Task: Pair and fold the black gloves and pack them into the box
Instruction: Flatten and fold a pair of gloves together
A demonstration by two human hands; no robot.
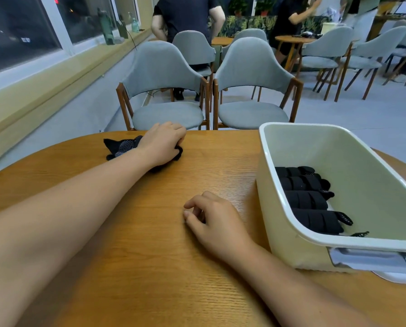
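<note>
Loose black gloves (120, 147), dotted white on one face, lie crumpled near the far edge of the wooden surface (126, 244); whether there is one or two cannot be told. The left hand (162, 143) lies on them, fingers curled down and gripping the cloth at its right end. The right hand (217, 221) rests nearer on the bare wood, fingers loosely curled, holding nothing. To the right stands the pale box (320, 149), just beside that hand. Four folded black bundles (307, 200) lie inside it in a row along its left wall. Two grey chairs (164, 90) stand beyond the surface.
</note>
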